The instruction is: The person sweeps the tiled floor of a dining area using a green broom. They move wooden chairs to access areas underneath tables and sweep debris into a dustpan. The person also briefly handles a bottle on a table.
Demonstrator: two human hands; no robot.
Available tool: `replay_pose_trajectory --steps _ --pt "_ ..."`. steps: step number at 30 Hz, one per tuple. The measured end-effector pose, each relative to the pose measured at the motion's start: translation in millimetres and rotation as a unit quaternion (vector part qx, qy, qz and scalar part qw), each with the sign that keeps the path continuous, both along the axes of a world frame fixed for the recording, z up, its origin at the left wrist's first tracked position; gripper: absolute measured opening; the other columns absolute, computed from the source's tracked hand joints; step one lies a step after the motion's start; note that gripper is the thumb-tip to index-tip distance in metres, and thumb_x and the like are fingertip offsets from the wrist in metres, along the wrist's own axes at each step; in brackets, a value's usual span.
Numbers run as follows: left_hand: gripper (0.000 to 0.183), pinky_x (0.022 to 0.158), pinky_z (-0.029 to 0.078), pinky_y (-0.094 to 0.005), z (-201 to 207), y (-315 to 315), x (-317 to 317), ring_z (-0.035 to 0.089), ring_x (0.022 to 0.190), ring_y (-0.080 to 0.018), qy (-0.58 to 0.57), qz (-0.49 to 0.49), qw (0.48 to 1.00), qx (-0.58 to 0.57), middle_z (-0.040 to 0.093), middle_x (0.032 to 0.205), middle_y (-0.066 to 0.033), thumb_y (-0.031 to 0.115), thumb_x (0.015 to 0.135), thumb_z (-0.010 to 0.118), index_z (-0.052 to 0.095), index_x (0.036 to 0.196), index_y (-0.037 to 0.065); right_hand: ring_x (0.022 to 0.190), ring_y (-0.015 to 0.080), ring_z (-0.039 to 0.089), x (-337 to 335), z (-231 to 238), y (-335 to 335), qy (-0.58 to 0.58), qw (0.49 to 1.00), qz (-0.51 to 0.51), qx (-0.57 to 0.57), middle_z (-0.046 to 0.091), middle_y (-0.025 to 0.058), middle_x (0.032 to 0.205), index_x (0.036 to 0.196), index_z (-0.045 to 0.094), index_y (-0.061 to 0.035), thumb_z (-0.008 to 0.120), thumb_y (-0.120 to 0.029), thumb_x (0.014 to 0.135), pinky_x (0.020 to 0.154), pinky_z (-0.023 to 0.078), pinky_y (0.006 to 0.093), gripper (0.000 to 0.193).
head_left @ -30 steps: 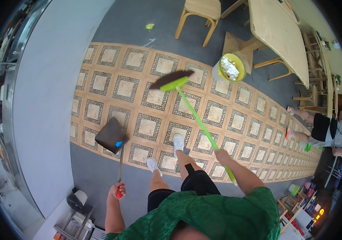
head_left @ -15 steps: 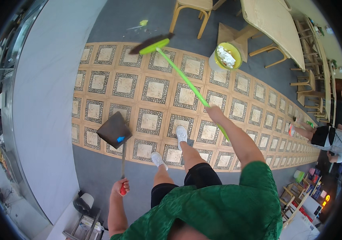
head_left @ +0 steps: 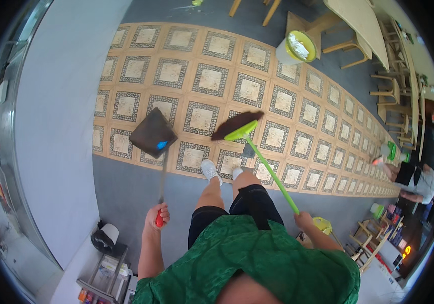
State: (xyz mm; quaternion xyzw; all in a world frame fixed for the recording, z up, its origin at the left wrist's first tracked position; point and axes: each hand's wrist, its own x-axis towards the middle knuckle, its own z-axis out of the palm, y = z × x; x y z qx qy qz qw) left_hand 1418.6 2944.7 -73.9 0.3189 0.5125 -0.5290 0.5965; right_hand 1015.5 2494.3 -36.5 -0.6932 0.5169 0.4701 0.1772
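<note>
My left hand (head_left: 158, 216) is closed around the red grip of a dustpan (head_left: 148, 133) with a long thin handle. Its dark pan hangs out over the patterned tiles, a small blue piece showing on it. In my right hand (head_left: 304, 221) is the green handle of a broom (head_left: 241, 130). The broom's lime-green head with dark brown bristles is over the tiles ahead of my right foot, to the right of the dustpan and apart from it. Whether the bristles touch the floor I cannot tell.
A yellow-rimmed bin (head_left: 302, 46) with white waste stands ahead, beside a wooden table (head_left: 364, 30) and chairs. Yellow-green litter (head_left: 196, 3) lies at the far edge. A pale wall (head_left: 60, 126) runs along the left. Another person (head_left: 420, 182) is at the far right. A grey shelf cart (head_left: 103, 276) stands lower left.
My right hand has drawn the broom back toward me and to the right, from near the grey floor's far edge. The dustpan has shifted slightly up in view. My feet have moved.
</note>
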Motion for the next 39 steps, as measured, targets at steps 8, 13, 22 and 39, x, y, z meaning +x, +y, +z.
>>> replay_pose_trajectory --steps 8,13,22,39 --pt "0.009 0.037 0.031 -0.0221 21 43 -40 0.037 0.041 -0.0076 0.016 0.044 0.999 -0.007 0.039 0.055 0.003 0.012 0.085 0.046 0.046 0.08 0.004 0.068 0.0317 0.061 386 -148 -50 -0.322 0.947 -0.008 0.014 0.061 0.0213 0.074 0.086 0.06 0.002 0.044 -0.038 0.083 0.061 0.046 0.0411 0.043" --pt "0.011 0.037 0.031 -0.0223 18 58 -53 0.037 0.041 -0.008 0.044 0.027 0.999 -0.001 0.039 0.055 0.0028 0.013 0.086 0.045 0.046 0.08 0.004 0.043 0.0258 0.054 368 -147 -26 -0.318 0.937 -0.136 0.04 0.054 0.0174 0.055 0.076 0.057 0.0055 0.047 -0.043 0.085 0.039 0.04 0.0392 0.05" --pt "0.017 0.039 0.034 -0.0233 -6 52 -33 0.039 0.041 -0.0082 0.134 0.055 0.989 -0.036 0.039 0.052 0.004 0.016 0.086 0.043 0.045 0.074 0.005 0.038 0.0233 0.052 17 -44 75 -0.112 0.893 -0.431 0.059 0.052 0.0124 0.05 0.064 0.054 -0.0006 0.048 -0.04 0.085 0.04 0.044 0.0358 0.045" --pt "0.026 0.043 0.033 -0.0245 16 -114 68 0.04 0.046 -0.0098 -0.091 -0.274 0.948 0.134 0.038 0.053 0.0023 0.022 0.087 0.044 0.04 0.065 0.009 0.047 0.0212 0.059 310 -71 -218 -0.322 0.923 -0.198 0.076 0.058 0.0176 0.06 0.075 0.054 0.0106 0.06 -0.019 0.073 0.047 0.05 0.033 0.03"
